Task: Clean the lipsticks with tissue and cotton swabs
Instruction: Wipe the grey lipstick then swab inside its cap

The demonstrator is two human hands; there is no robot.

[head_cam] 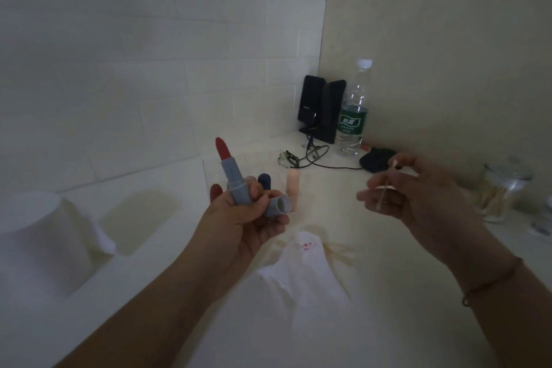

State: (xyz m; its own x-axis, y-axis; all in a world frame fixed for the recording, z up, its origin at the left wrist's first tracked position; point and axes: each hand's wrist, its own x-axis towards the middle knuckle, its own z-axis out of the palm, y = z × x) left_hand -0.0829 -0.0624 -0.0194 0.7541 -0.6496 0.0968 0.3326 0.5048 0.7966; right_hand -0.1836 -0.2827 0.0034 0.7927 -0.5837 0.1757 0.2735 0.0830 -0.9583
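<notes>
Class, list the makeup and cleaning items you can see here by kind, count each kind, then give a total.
Lipsticks: 3 (open red one in the left hand, dark blue one, peach one)
Lipstick caps: 1
Cotton swabs in the right hand: 1
Stained tissues: 1
Tissue rolls: 1
Swab jars: 1
Total: 8

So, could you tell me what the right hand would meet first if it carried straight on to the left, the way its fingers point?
Probably the open grey cap gripped in the left hand beneath the lipstick; the gap between looks free, though depth is unclear. The right hand pinches a cotton swab.
</notes>
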